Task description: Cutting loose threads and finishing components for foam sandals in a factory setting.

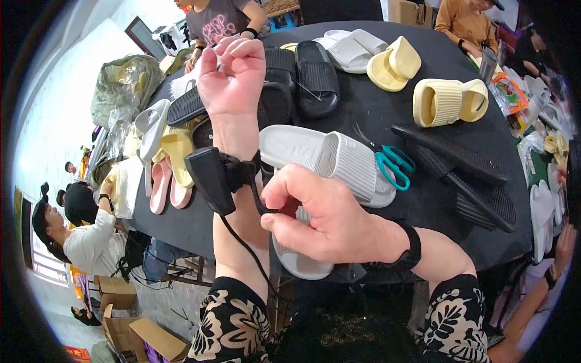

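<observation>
My left hand (233,75) is raised palm up over the table, its fingers curled in with nothing visible in them. A black box-shaped device (209,178) with a cable sits on my left wrist, held by a black strap (264,209). My right hand (321,215) pinches the end of that strap between thumb and fingers. Under and behind my hands lies a pair of light grey slippers (357,169), partly covered by my right hand. Teal-handled scissors (390,163) rest against the grey slipper, blades pointing away.
Black slippers (318,78), white slippers (351,48), yellow slippers (451,103) and pink slippers (160,184) lie on the black-covered table (375,109). More black slippers (466,175) are at right. Several people sit or stand around. Cardboard boxes (154,339) stand on the floor at lower left.
</observation>
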### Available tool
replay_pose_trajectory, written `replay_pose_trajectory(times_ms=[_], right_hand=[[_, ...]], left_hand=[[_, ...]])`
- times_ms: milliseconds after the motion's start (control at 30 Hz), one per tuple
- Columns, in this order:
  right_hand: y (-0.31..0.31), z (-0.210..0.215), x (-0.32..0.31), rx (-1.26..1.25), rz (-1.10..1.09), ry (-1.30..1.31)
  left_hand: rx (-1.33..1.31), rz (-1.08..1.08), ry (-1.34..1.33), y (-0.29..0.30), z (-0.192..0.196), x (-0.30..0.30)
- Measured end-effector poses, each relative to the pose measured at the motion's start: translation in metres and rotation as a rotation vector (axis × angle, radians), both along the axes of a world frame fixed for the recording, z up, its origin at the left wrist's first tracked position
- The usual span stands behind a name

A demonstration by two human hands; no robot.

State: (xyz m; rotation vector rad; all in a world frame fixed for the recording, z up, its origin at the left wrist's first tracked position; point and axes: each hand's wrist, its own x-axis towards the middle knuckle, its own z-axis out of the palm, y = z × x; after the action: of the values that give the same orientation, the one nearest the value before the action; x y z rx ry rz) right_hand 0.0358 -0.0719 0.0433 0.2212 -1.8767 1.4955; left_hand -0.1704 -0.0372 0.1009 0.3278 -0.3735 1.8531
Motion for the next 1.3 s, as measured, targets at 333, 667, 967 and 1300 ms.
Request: replay_pose_trajectory(times_ms=[333,667,967,1300], right_hand=[[0.018,-0.009,-0.009,-0.338,0.126,-0.193],[0.015,-0.014,-0.021,-0.523,0.219,-0.164],[0.024,-0.013,-0.016,-0.460,0.271,-0.232],[0.022,-0.009,-0.010,-0.453,0.333,-0.268]], left_hand=[[-0.015,-0.139,-0.075,-0.012,0.016,0.015],[0.012,-0.147,-0.083,-0.018,0.019,0.015],[-0.048,-0.200,-0.069,-0.009,0.017,0.026],[0.009,-0.164,-0.058,-0.001,0.004,0.015]])
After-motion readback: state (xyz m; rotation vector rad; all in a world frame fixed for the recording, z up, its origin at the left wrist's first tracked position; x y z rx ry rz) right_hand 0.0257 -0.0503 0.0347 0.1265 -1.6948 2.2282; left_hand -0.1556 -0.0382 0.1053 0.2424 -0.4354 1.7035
